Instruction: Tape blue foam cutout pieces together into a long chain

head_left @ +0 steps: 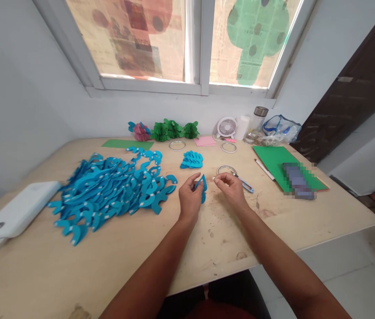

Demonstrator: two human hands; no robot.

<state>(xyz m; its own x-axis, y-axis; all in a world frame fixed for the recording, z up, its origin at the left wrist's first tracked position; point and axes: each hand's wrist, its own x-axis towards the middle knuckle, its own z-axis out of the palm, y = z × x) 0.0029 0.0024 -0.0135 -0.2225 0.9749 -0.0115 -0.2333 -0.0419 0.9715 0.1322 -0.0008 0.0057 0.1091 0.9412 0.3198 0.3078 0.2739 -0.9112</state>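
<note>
My left hand [190, 196] is closed on a folded blue paper piece [203, 189] near the middle of the table. To its right, my right hand [230, 187] pinches a tiny whitish bit [214, 179], too small to make out, a short gap from the blue paper. A large heap of blue paper pieces [107, 188] with small white patches lies left of my hands. Beyond my hands sits a small blue stack of folded paper [192, 160]. A tape ring [226, 170] and a blue-handled cutter [245, 185] lie just past my right hand.
A white device [13, 210] with a cable lies at the left. Paper figures [173, 129], two more rings, pink paper [205, 141], a small fan [226, 128] and a glass jar [256, 124] line the back. Green sheets [274, 161] and a blurred phone-like object [297, 179] lie right.
</note>
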